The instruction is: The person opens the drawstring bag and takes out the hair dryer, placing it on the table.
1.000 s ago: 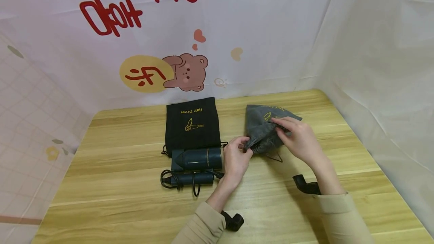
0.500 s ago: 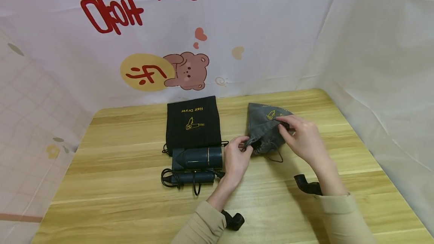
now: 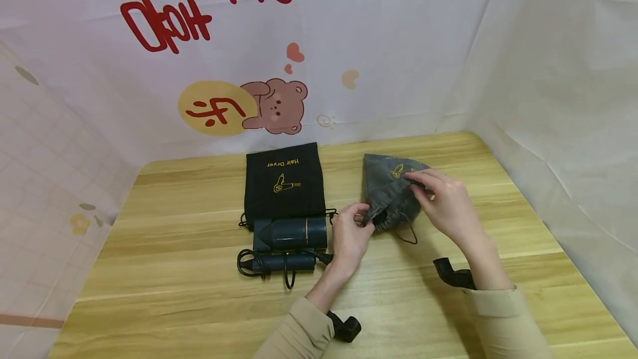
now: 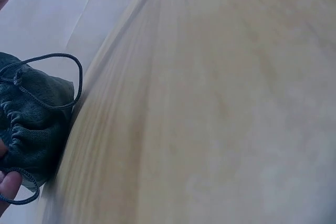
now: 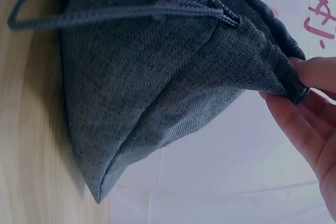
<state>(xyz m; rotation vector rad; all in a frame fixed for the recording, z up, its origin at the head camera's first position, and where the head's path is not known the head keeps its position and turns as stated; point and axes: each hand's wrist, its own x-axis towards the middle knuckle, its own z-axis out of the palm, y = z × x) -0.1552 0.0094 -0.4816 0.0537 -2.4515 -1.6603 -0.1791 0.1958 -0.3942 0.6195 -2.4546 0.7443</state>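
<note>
A grey drawstring bag point(image 3: 381, 186) with a yellow hair dryer print lies at the right back of the table, its gathered mouth towards the person. My left hand point(image 3: 351, 237) pinches the left edge of that mouth. On the other side my right hand point(image 3: 446, 204) pinches the rim between thumb and fingers and holds it raised, as the right wrist view shows. A dark gap shows at the mouth between the hands. The cord point(image 5: 121, 17) hangs in a loop. Just left of my left hand lies a dark blue folded hair dryer point(image 3: 291, 234) with a black cord around its handle.
A black drawstring bag point(image 3: 284, 184) marked "Hair Dryer" lies flat behind the hair dryer. The wooden table point(image 3: 199, 314) meets a printed white cloth point(image 3: 399, 43) at the back and sides. Black wrist mounts point(image 3: 346, 328) stick out by the sleeves.
The right hand has drawn its pinched rim slightly to the right, and the dark gap at the bag's mouth has appeared. The left hand keeps its pinch; the hair dryer and black bag stay put.
</note>
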